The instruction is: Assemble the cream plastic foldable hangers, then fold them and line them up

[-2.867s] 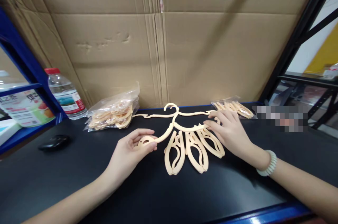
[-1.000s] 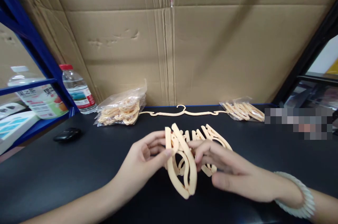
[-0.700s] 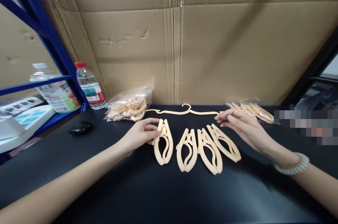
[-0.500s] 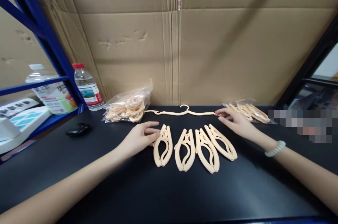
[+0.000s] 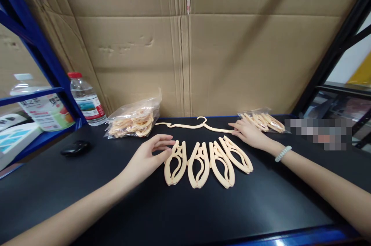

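Observation:
An unfolded cream plastic folding hanger [image 5: 187,126] lies at the back of the black table, hook pointing away from me. My right hand [image 5: 247,133], with a beaded bracelet at the wrist, has thumb and fingers at the tip of its right arm, which slants toward me. Several folded hangers [image 5: 190,172] of the same kind lie in a fanned row in front. My left hand [image 5: 149,157] hovers by the leftmost folded hanger [image 5: 167,172], fingers stretched and thumb apart, holding nothing. Its thumb tip is close to that hanger; contact is unclear.
A clear bag of hangers [image 5: 131,122] lies at the back left, and another bag [image 5: 268,120] is behind my right hand. A water bottle [image 5: 88,103] and a black mouse [image 5: 75,148] are on the left. Cardboard [image 5: 139,68] walls off the back; a blue rack [image 5: 58,64] stands left.
The unfolded hanger's right arm has swung toward me, with my right hand at its tip. My left hand has drawn slightly off the leftmost folded hanger. The view has shifted slightly.

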Available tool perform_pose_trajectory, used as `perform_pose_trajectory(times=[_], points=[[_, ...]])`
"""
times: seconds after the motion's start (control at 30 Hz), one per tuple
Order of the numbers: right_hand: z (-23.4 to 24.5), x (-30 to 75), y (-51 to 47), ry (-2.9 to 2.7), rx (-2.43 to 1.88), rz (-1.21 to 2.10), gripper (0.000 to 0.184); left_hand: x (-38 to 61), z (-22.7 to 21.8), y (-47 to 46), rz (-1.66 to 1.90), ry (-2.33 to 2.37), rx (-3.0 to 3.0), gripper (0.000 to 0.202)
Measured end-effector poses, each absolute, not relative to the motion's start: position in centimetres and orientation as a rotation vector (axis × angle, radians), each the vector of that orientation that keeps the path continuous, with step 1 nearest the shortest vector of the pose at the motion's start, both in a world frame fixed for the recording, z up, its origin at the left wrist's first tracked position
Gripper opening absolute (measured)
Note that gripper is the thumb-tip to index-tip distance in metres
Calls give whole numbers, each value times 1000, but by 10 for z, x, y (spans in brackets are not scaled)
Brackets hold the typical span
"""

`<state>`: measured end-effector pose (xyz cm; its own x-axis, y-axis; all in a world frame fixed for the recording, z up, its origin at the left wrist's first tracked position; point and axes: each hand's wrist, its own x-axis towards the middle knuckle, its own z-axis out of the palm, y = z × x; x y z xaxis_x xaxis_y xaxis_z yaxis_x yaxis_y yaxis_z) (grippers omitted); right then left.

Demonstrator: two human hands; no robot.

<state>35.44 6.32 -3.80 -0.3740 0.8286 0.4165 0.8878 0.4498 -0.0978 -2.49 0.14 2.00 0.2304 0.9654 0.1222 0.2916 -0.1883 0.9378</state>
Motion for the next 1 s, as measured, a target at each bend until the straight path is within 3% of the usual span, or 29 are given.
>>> perform_pose_trajectory(times=[0.23,0.47,0.73,1.0], points=[[-30,345,50,-2314,-1425,-137,15,-20,21,-7,1021,1161,1634,39],[-5,357,29,-2143,-1490,-105,15,-22,23,-4,1110,1162,1457,39],[18,349,2,-2037,-1297,-226,16,-21,14,-6,1211,1136,1330,67],[17,327,-7,-2154,-1112,-362,7,-23,17,-8,1319,1009,1523,77]])
